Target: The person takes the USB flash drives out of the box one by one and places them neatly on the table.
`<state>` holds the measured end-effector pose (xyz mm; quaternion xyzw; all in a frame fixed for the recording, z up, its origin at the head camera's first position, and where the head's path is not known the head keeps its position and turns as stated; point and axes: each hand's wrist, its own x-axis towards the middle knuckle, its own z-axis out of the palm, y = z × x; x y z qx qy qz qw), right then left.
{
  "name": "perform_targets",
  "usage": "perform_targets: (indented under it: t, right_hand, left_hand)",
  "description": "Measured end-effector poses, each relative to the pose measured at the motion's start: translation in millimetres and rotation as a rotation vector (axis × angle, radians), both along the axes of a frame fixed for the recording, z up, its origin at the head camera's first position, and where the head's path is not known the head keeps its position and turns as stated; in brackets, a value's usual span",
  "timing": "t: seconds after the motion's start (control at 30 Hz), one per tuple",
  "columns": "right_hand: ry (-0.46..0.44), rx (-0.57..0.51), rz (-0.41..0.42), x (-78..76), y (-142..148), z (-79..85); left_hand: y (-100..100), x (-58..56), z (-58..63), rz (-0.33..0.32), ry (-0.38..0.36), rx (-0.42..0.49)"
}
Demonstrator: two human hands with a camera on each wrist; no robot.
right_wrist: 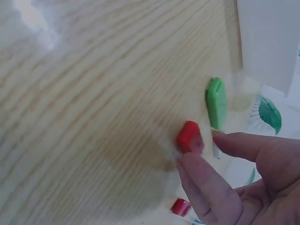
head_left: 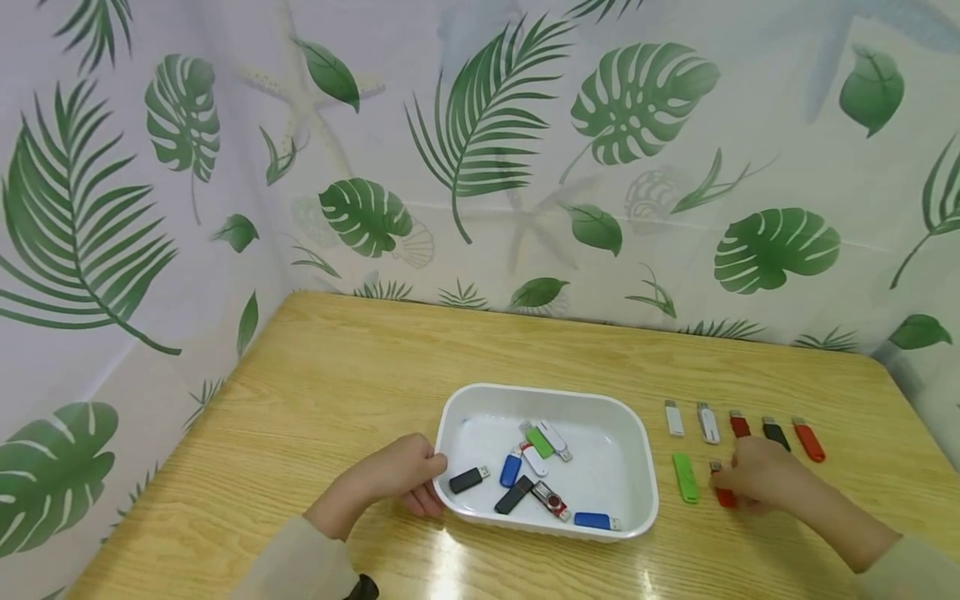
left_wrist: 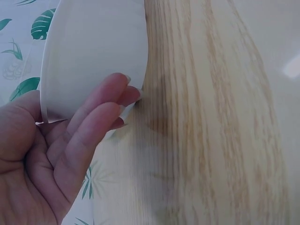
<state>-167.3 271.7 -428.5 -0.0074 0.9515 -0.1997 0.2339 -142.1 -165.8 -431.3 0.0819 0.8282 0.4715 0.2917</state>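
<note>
One wood-grain table (head_left: 315, 375) under white tray (head_left: 609, 462) and USB sticks (head_left: 685, 477), leaf-patterned walls (head_left: 495, 125) behind.

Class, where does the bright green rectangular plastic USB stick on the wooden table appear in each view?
Head: the bright green plastic USB stick lies lower right.
Left wrist: not in it.
Right wrist: right of centre, slightly above mid-height.
Shared landmark: the white plastic tray, visible in all three views.

red stick (head_left: 727, 500) partly behind right hand (head_left: 767, 473)
</note>
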Motion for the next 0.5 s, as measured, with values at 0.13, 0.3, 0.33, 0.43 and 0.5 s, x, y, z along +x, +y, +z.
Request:
perform_targets:
  t: [0.13,0.3,0.33,0.43,0.5]
  right_hand:
    - [-0.024,0.018,0.026,0.3,1,7.6]
    - [-0.114,-0.027,-0.014,-5.3,8,13.3]
    - [-0.137,-0.044,-0.025,-6.3,9,13.6]
    - [-0.163,-0.065,-0.041,-7.9,13,14.3]
    - [-0.147,-0.064,-0.036,-7.6,14,15.7]
  left_hand:
    - [-1,0.4,1.5,-0.008,0.011,-0.004]
    - [-1,0.9,2.4,-0.015,0.028,-0.002]
    - [0,1.0,2.3,-0.017,0.029,-0.003]
    - [0,1.3,1.8,-0.019,0.032,-0.005]
    - [1,1.4,1.5,-0.017,0.032,-0.008]
